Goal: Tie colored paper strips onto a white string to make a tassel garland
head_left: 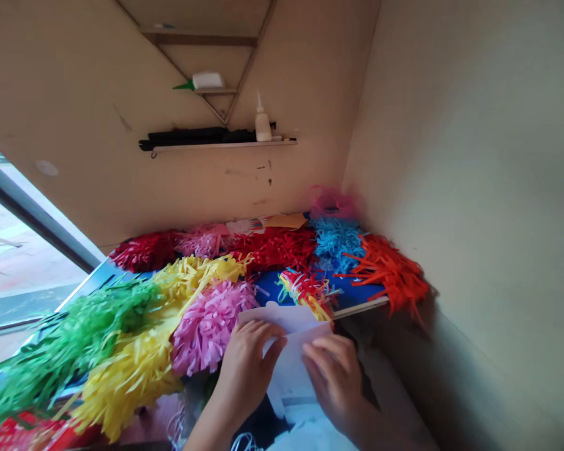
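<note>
A white, folded-looking piece of paper (289, 360) is held up close to my body, in front of the table's near edge. My left hand (256, 351) pinches its left side, thumb and fingers near the top fold. On the right side, the curled fingers of my right hand (333, 369) grip the paper's edge. Just beyond the paper lies a small bundle of mixed-colour paper strips (308, 288). A pink bundle of paper strips (214, 326) sits left of my left hand. Whether the paper is one sheet or several layers, I cannot tell.
Yellow (131, 369), green (94, 326), red (282, 247), blue (338, 241) and orange strip bundles (395, 272) cover much of the blue table (267, 285). A wall shelf (225, 145) holds a glue bottle (262, 125). Walls stand behind and at right.
</note>
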`<state>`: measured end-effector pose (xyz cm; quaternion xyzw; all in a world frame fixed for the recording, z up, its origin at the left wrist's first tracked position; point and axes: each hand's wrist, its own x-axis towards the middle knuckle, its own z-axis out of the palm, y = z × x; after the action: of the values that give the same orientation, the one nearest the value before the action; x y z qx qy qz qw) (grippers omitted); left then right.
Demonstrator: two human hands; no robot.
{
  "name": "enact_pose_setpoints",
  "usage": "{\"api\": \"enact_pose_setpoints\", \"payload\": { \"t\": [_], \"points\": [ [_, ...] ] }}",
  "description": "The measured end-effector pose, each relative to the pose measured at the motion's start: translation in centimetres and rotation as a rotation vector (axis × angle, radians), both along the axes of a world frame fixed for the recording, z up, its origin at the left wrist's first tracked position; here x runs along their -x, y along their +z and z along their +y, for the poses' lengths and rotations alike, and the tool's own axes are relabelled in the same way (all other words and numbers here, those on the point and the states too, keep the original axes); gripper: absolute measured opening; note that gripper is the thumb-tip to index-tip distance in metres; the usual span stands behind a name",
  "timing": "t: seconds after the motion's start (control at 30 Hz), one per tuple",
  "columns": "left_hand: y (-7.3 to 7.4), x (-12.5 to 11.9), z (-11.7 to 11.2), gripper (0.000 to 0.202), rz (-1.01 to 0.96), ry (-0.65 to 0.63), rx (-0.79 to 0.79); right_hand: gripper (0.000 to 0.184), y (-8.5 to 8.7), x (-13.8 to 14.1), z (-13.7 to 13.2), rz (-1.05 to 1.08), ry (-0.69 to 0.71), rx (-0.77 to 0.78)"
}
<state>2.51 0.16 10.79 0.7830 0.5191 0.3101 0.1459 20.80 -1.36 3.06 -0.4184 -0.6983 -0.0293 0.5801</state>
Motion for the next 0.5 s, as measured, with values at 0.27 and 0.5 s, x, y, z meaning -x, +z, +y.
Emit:
{"api": "enact_pose_setpoints", "payload": {
  "t": [0.27,0.5],
  "points": [
    [1.3,-0.2,-0.6,0.028,0.000,-0.092,0.050,0.015,2.9,1.1,1.9,-0.141,0.157,-0.006],
    [0.8,0.2,-1.3,0.028,0.047,-0.071,-0.014,0.013,5.0,-2.1,-1.2,0.030,0.406,0.177]
  ]
}}
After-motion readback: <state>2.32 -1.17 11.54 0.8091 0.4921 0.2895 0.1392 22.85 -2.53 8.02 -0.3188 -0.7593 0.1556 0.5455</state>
